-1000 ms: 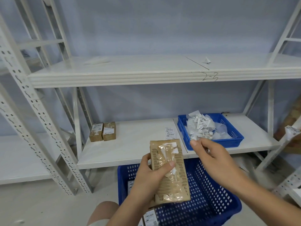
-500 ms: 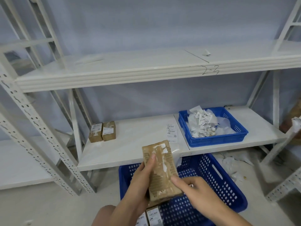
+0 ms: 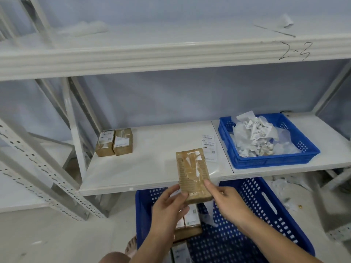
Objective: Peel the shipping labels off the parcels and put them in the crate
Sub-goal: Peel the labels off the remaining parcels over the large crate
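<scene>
Right hand [image 3: 229, 202] moved up beside the parcel [image 3: 191, 173]; with left hand [image 3: 169, 207], both grips pinch its lower end. We judge it light, stiff, tape-slick: hold edges.

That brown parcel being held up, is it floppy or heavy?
Probably stiff: the parcel stands straight though held only at its lower end. Likely light: the left hand and right hand hold it by fingertips. Glossy tape: maybe slippery.

White metal shelving [image 3: 171, 56], grey floor [image 3: 57, 240]
</scene>
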